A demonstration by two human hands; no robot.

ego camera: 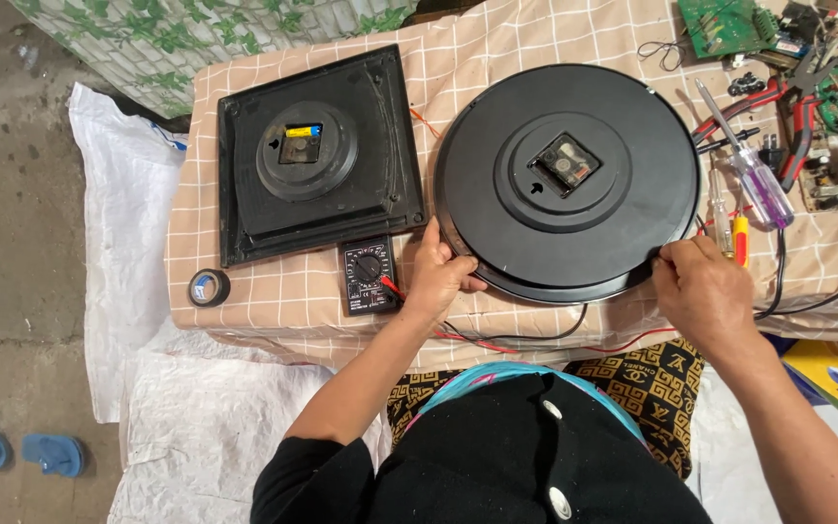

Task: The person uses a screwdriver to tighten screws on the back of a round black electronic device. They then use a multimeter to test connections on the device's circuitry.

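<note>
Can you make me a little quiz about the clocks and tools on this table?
1. True or false: both hands grip the rim of the round clock.
2. Which thing lies between the square clock and the left hand? A) a multimeter B) a spoon C) a book
3. Fill in: the roll of tape sits at the table's ____ edge, left or right in the picture.

Key
1. True: the left hand and right hand hold the round clock.
2. A: the multimeter lies below the square clock.
3. Left: the tape.
</note>
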